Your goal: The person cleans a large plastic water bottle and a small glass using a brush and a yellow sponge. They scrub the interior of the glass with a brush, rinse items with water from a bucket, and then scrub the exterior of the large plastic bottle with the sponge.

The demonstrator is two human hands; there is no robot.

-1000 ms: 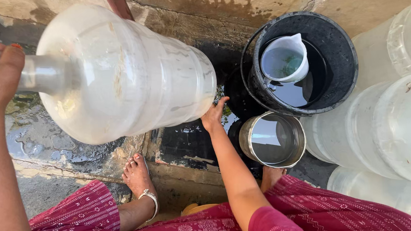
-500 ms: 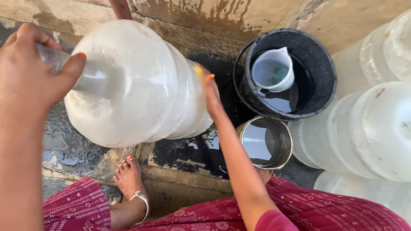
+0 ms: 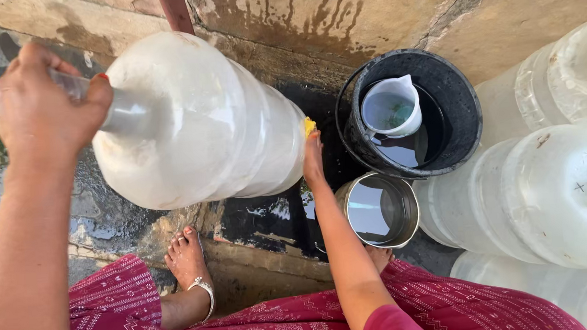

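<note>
hands [image 3: 48, 106] grip jug [image 3: 194, 117], bucket [image 3: 461, 98] perhaps near

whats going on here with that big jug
A person is holding a large clear water jug on its side above wet ground. The left hand has a grip on the neck, and the right hand presses a yellow scrubber against the jug's base. Beside it stands a black bucket of water with a white plastic pitcher floating in it, and a steel pot of water. More big jugs are bunched together on the right.
</note>
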